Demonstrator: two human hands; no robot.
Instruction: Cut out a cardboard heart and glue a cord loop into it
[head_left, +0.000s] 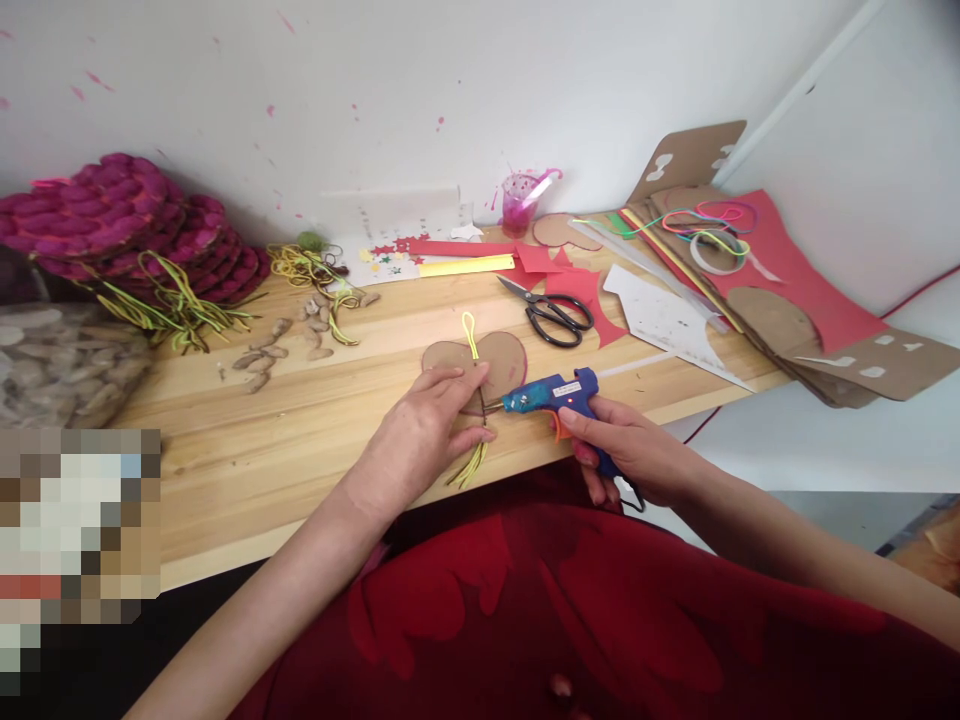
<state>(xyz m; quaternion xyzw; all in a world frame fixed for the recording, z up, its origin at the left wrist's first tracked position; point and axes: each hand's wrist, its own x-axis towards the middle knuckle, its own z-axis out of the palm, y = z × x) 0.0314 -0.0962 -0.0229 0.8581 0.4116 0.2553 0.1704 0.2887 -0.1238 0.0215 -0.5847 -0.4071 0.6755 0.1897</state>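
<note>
A brown cardboard cutout (504, 360) with rounded lobes lies near the table's front edge. Across its middle runs a yellow cord (469, 336), looped at the top, with loose strands below the cutout. My left hand (427, 425) presses the cord onto the cardboard with its fingertips, thumb near the lower strands. In my right hand (619, 440) is a blue glue gun (559, 392) with an orange trigger; its nozzle points left and meets the cord at the cutout's lower part. The exact contact at the tip is partly hidden.
Black scissors (559, 318) lie behind the glue gun, near red paper scraps (600, 300) and a yellow strip (466, 266). Peanuts (262, 355) and braided purple pieces (112, 215) are on the left. Cardboard sheets (855, 365) stack at right; a pink-stained cup (519, 205) stands behind.
</note>
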